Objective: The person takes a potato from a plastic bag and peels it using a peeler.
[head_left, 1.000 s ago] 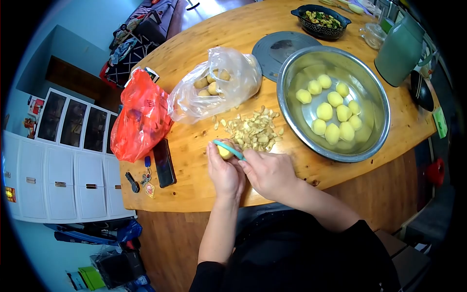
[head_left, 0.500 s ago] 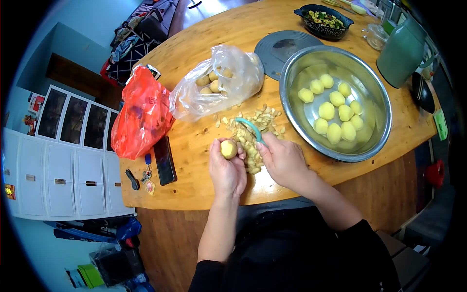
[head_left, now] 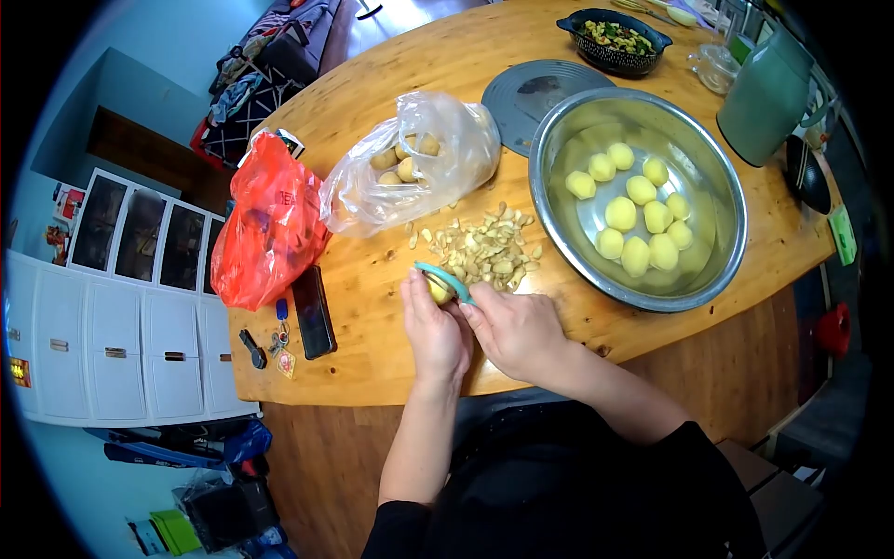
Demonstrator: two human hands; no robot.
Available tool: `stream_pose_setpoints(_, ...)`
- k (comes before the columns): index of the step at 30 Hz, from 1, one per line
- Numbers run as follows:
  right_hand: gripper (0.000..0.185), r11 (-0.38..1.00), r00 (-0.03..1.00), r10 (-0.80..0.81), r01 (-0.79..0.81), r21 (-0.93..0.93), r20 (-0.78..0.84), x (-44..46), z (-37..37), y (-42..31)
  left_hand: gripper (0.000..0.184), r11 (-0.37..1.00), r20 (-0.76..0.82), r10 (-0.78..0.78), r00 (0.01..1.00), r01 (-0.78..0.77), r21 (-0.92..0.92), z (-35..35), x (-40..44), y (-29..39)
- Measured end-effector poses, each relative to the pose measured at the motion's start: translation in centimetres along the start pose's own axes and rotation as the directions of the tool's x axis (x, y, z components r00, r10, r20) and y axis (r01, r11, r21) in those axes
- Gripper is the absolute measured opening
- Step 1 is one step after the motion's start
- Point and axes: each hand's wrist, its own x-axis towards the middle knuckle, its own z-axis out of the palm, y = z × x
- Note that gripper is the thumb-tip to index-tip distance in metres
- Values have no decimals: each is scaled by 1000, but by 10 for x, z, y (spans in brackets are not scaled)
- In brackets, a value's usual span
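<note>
My left hand (head_left: 436,337) is closed round a partly peeled potato (head_left: 438,291) over the table's near side. In my right hand (head_left: 514,337) is a peeler with a curved teal frame (head_left: 447,278), which lies across the top of that potato. Just beyond both hands a heap of potato peelings (head_left: 489,250) is spread on the wood. To the right, a large steel basin (head_left: 549,219) holds several peeled yellow potatoes (head_left: 641,190). Behind the peelings, a clear plastic bag (head_left: 456,158) has several unpeeled potatoes (head_left: 410,168) in it.
A red plastic bag (head_left: 265,224), a phone (head_left: 314,312), keys (head_left: 282,337) and a dark watch-like object (head_left: 252,349) lie at the left. Behind the basin are a round grey mat (head_left: 531,98), a dark dish of food (head_left: 616,42) and a green jug (head_left: 768,98).
My right hand has moved left and down, bringing the peeler from above the peelings onto the potato. My left hand still holds the potato. The view has shifted slightly.
</note>
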Motion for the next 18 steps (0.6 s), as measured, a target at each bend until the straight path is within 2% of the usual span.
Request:
stream_pose_setpoints(2,22,999,1000,8,-8,-32,14,0,0,0,27,998,11,61,998,-61,35,-2,-1,-2)
stream_pose_setpoints(4,23,992,991,112,-107,-70,72,5,-5,6,28,991,43,128,991,-130,29,-6,0,-5)
stream_pose_setpoints(7,24,979,977,199,-196,-47,73,7,-9,15,30,988,147,148,978,-152,15,-8,3,3)
stream_pose_setpoints(9,25,972,970,229,-232,24,86,8,-11,14,32,997,98,74,992,-71,-37,-4,5,8)
stream_pose_setpoints(10,24,976,974,212,-216,37,78,6,-9,12,33,998,74,35,997,-30,-63,-3,6,10)
stream_pose_setpoints(13,24,984,985,166,-169,54,54,3,-5,4,37,984,133,-13,991,37,-176,-10,9,7)
stream_pose_setpoints(16,23,993,993,110,-112,28,41,1,-2,-6,41,988,-76,-23,997,11,-154,3,7,4)
stream_pose_setpoints(17,23,996,996,82,-82,19,30,0,-1,-8,47,990,-27,9,1000,-13,-141,-7,12,-4)
stream_pose_setpoints(18,22,999,998,53,-53,9,18,0,-1,-10,45,993,-23,21,999,-24,-118,-6,10,-3)
